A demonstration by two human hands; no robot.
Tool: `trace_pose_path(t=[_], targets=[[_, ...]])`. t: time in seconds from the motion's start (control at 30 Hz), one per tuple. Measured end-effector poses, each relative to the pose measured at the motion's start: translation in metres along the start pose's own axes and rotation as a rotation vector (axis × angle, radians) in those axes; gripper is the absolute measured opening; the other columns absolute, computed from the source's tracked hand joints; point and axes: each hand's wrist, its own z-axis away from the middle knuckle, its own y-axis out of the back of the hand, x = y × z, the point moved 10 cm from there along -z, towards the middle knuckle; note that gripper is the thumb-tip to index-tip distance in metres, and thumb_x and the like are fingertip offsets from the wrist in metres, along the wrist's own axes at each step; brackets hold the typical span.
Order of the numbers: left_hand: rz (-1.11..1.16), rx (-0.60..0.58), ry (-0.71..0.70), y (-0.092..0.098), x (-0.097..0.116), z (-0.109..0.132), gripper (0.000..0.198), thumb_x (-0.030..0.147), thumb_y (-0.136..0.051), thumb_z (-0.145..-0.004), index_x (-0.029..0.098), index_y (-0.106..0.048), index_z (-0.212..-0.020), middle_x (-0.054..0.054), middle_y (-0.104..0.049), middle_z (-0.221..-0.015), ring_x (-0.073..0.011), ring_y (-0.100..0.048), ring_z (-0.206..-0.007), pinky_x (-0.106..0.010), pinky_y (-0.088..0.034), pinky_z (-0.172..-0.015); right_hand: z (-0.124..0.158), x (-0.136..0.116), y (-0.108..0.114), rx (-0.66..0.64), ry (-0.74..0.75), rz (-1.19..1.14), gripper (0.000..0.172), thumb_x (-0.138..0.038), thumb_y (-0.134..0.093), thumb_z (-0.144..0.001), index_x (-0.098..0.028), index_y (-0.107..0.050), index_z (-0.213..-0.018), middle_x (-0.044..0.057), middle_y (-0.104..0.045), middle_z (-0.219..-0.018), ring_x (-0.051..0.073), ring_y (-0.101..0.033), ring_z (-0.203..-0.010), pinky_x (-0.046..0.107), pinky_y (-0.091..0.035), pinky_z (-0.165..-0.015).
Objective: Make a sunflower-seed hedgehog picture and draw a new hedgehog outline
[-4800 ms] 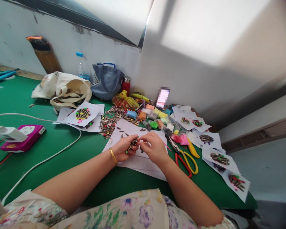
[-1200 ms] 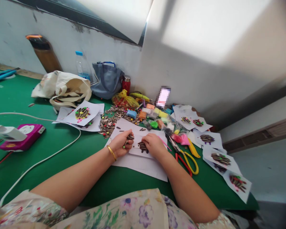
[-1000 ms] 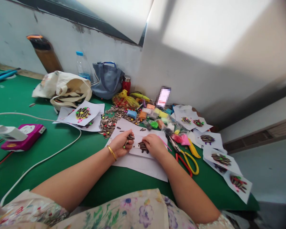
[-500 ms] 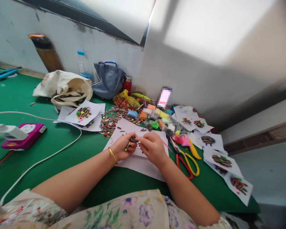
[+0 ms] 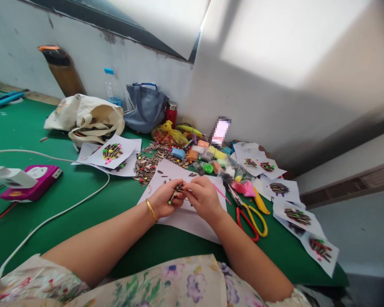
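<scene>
1. Held seeds (image 5: 177, 189): dark brown with pale stripes.
2. Central paper (image 5: 190, 221): plain white.
3. Table (image 5: 166, 245): solid green.
4. Garment (image 5: 192, 281), near: cream, printed with purple and blue flowers and green leaves.
5. Bracelet (image 5: 151, 210): gold.
6. Small packets (image 5: 216, 152), far: blue, orange, yellow, white.
7. Red handle (image 5: 238, 218) beside yellow handle (image 5: 255, 210), right.
8. Power strip (image 5: 48, 179), left: magenta, white-panelled.
9. Far bags: cream bag (image 5: 62, 113), grey-blue bag (image 5: 145, 108).
10. Bottle cap (image 5: 108, 70), far left: bright blue.
</scene>
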Motion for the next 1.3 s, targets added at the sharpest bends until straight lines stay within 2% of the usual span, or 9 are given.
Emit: trace_pose_path(t=[0.2, 0.43, 0.53, 0.67, 0.87, 1.0, 1.1, 1.2, 1.3], targets=[[-0.013, 0.000, 0.013, -0.003, -0.001, 0.002, 0.015, 0.021, -0.052, -0.089, 0.015, -0.052, -0.076, 0.005, -0.041, -0.057, -0.0030, -0.041, -0.038, -0.009, -0.020, -0.028, 0.001, -0.002, -0.007, -0.093, 0.032, 0.094, 0.019, -0.027, -0.054, -0.093, -0.027, -0.071, -0.101, 0.005, -0.062, -0.086, 0.020, -0.051, -0.086, 0.036, -0.040, -0.078], [-0.033, -0.023, 0.020, -0.006, -0.003, 0.004, 0.015, 0.023, -0.052, -0.090, 0.015, -0.052, -0.077, 0.004, -0.044, -0.058, -0.0031, -0.042, -0.038, -0.010, -0.018, -0.029, 0.000, -0.004, -0.005, -0.089, 0.030, 0.103, 0.018, -0.025, -0.054, -0.093, -0.024, -0.072, -0.093, 0.006, -0.061, -0.087, 0.021, -0.051, -0.087, 0.036, -0.040, -0.079], [-0.066, 0.004, 0.030, -0.005, -0.005, 0.005, 0.014, 0.024, -0.053, -0.089, 0.015, -0.052, -0.077, 0.005, -0.043, -0.057, -0.0034, -0.041, -0.038, -0.010, -0.018, -0.029, -0.001, -0.006, -0.007, -0.139, 0.072, 0.133, 0.017, -0.026, -0.055, -0.093, -0.025, -0.072, -0.095, 0.006, -0.062, -0.090, 0.020, -0.050, -0.088, 0.036, -0.040, -0.080], [-0.121, 0.063, 0.041, -0.003, -0.007, 0.007, 0.016, 0.025, -0.054, -0.087, 0.016, -0.050, -0.075, 0.005, -0.042, -0.056, -0.0036, -0.041, -0.037, -0.011, -0.016, -0.029, -0.001, -0.010, -0.011, -0.194, 0.136, 0.208, 0.017, -0.027, -0.056, -0.093, -0.025, -0.072, -0.088, 0.005, -0.062, -0.089, 0.019, -0.049, -0.084, 0.035, -0.038, -0.078], [-0.177, 0.065, 0.034, -0.002, -0.010, 0.006, 0.021, 0.029, -0.056, -0.087, 0.017, -0.048, -0.072, 0.006, -0.040, -0.053, -0.0050, -0.040, -0.036, -0.011, -0.016, -0.029, -0.003, -0.016, -0.010, -0.210, 0.144, 0.182, 0.018, -0.026, -0.055, -0.093, -0.024, -0.071, -0.085, 0.004, -0.062, -0.083, 0.018, -0.050, -0.081, 0.034, -0.038, -0.076], [-0.122, 0.006, 0.049, -0.006, -0.011, 0.005, 0.022, 0.029, -0.056, -0.088, 0.017, -0.048, -0.072, 0.005, -0.043, -0.054, -0.0046, -0.040, -0.037, -0.010, -0.017, -0.029, -0.003, -0.012, -0.003, -0.133, 0.045, -0.034, 0.014, -0.023, -0.057, -0.090, -0.024, -0.070, -0.090, 0.005, -0.063, -0.087, 0.019, -0.055, -0.086, 0.034, -0.043, -0.079], [-0.088, -0.062, 0.068, -0.013, -0.012, 0.008, 0.020, 0.029, -0.053, -0.090, 0.015, -0.051, -0.076, 0.003, -0.046, -0.058, -0.0038, -0.040, -0.038, -0.010, -0.018, -0.029, 0.000, 0.010, 0.006, 0.001, -0.181, -0.288, 0.008, -0.022, -0.059, -0.085, -0.023, -0.066, -0.088, 0.003, -0.063, -0.084, 0.017, -0.058, -0.081, 0.032, -0.048, -0.074], [-0.120, -0.103, 0.082, -0.019, -0.014, 0.011, 0.019, 0.029, -0.054, -0.090, 0.014, -0.054, -0.078, 0.002, -0.047, -0.061, -0.0029, -0.039, -0.039, -0.010, -0.018, -0.029, 0.007, 0.033, 0.003, 0.053, -0.380, -0.488, 0.007, -0.025, -0.060, -0.084, -0.022, -0.065, -0.088, 0.001, -0.061, -0.082, 0.015, -0.059, -0.074, 0.028, -0.050, -0.066], [-0.161, -0.122, 0.063, -0.022, -0.014, 0.014, 0.021, 0.031, -0.055, -0.090, 0.013, -0.055, -0.079, 0.001, -0.049, -0.066, -0.0020, -0.040, -0.041, -0.010, -0.018, -0.030, 0.009, 0.042, 0.001, 0.039, -0.397, -0.534, 0.014, -0.027, -0.059, -0.086, -0.023, -0.070, -0.092, 0.004, -0.059, -0.092, 0.016, -0.060, -0.082, 0.028, -0.051, -0.071]])
